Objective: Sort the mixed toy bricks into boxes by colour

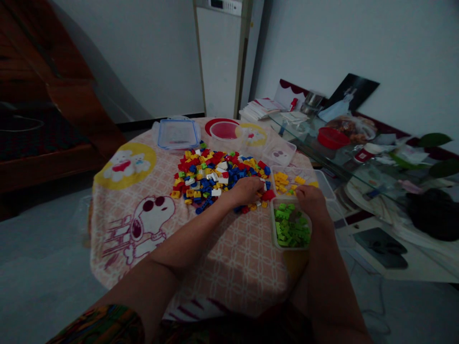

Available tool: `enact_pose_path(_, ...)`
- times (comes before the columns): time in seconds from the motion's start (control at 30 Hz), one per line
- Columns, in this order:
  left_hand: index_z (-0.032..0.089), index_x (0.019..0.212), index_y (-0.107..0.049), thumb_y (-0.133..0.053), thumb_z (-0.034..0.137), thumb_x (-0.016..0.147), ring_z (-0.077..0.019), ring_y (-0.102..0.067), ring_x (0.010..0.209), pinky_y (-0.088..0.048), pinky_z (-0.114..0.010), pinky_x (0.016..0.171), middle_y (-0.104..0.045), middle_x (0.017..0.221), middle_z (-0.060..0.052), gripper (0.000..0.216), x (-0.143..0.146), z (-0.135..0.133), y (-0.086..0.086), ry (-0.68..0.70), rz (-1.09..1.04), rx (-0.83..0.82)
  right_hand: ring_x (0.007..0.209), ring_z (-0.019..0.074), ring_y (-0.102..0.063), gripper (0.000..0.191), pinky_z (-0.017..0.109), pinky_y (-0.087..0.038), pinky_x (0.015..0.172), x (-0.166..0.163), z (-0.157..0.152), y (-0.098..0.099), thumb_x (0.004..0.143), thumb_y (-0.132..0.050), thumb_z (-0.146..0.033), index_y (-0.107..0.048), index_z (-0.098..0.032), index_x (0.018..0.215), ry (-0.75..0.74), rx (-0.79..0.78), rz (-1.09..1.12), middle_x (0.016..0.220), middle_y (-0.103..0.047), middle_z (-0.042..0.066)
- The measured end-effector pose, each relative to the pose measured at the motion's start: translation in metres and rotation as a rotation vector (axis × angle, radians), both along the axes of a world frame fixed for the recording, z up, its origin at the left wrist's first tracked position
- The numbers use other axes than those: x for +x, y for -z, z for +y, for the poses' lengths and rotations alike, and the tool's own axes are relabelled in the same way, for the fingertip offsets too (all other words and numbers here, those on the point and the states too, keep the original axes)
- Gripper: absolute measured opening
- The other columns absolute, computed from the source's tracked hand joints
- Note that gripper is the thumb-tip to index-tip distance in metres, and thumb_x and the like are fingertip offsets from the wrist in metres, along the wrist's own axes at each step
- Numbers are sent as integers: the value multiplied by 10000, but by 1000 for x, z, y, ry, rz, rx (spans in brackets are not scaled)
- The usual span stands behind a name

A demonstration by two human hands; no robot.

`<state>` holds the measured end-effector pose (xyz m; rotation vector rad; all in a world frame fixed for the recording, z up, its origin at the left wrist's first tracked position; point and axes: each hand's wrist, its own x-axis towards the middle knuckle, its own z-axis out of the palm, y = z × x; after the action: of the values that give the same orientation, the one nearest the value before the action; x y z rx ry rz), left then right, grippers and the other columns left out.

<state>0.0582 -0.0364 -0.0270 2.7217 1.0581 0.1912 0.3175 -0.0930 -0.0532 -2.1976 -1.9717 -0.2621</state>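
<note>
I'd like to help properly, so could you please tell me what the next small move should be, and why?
Probably the left hand should pick the small yellow plastic brick from the near right edge of the mixed-colour plastic brick pile and place it in the clear plastic container of mainly yellow bricks: that hand is at the pile's right side, close to that container.

Left hand [247, 190]: fingertips lost against the toy brick pile [211, 174], grip unreadable. Right hand [311, 200]: grip hidden too; it blocks part of the yellow-brick container [292, 168]. Floor-standing air conditioner [220, 62] cropped at top, panel markings too small. Wooden bench [81, 102] cut off left.
</note>
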Motion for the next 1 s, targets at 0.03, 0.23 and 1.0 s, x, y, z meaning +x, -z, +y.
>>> enact_pose_path(0.03,185,1064,-726,-664,214,845,-232,-698,1044,-519,-279,829,-738,1119,-88,230,0,0,0,0,-1,1,721,227,-560,348,348,-373,689,0,-1,-1,945,-412,-227,-718,-166,789,40,3,-10,820,-715,149)
enact_pose_path(0.23,182,1066,-714,-663,227,850,-236,-692,1072,-519,-283,855,-733,1142,-92,226,0,1,2,7,-1,14,816,271,-600,368,391,-418,774,0,-2,-5,983,-377,-243,-715,-144,875,-19,57,-72,891,-712,194)
enact_pose_path(1.0,177,1062,-711,-658,217,856,-241,-690,1089,-520,-290,872,-737,1149,-92,216,0,1,1,8,-4,15,876,253,-667,512,357,-459,792,-15,10,-7,1065,-342,-422,-718,-157,840,-24,-256,-55,956,-738,197)
